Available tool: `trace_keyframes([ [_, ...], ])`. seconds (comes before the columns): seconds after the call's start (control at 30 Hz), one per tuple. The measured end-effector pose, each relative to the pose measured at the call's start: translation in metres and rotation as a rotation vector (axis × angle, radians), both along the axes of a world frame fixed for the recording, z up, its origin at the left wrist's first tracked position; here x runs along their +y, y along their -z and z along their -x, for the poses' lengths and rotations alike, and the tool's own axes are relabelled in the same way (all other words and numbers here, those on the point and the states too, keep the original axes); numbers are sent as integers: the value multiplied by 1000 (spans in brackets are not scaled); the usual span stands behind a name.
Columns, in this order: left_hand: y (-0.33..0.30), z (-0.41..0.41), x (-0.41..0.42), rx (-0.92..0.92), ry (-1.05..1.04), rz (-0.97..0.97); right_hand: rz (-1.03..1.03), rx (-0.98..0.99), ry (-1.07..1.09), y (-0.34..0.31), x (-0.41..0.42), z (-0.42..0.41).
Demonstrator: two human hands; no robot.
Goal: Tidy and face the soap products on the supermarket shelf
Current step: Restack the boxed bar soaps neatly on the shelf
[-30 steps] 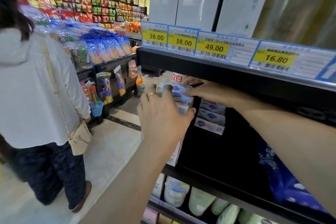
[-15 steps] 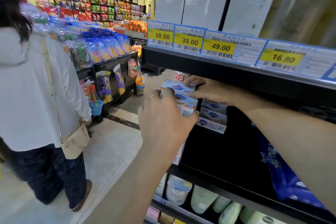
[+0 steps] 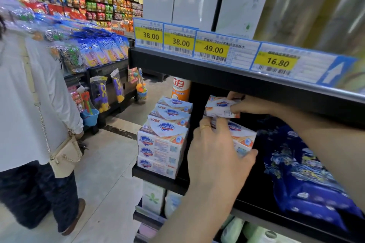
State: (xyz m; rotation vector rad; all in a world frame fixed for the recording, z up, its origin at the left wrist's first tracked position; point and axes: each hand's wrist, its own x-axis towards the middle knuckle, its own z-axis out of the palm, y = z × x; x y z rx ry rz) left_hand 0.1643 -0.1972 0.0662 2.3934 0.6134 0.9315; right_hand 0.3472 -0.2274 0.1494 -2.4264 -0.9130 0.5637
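In the head view, our left hand [image 3: 215, 156] is curling round a soap pack [image 3: 242, 138] just right of the faced stack [image 3: 162, 140] at the shelf [image 3: 158, 177] end, thumb on its right side. Our right hand [image 3: 250, 105] is pinching a single box [image 3: 220, 107] above that pack. The box is looking tilted; we are judging it could slip behind, or our left wrist could nudge the stack off the edge.

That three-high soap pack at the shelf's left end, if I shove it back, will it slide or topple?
The soap pack looks boxy and flat-bottomed on the shelf, so it probably slides rather than tips. Its wrap looks glossy, so it may be slippery. More packs sit right behind it, so expect resistance.
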Motion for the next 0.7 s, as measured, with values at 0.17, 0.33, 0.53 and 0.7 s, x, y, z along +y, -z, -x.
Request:
trace_keyframes([
  [0.17,20,-35,9,107,-5,99,60,-139,49,12,11,-8],
  [0.33,28,-70,31,107,-35,165,56,-186,88,23,16,-19],
  [0.53,42,-100,40,145,-63,207,61,-216,69,38,18,-38],
  [0.7,43,-118,44,166,-68,196,23,-233,96,46,22,-49],
])
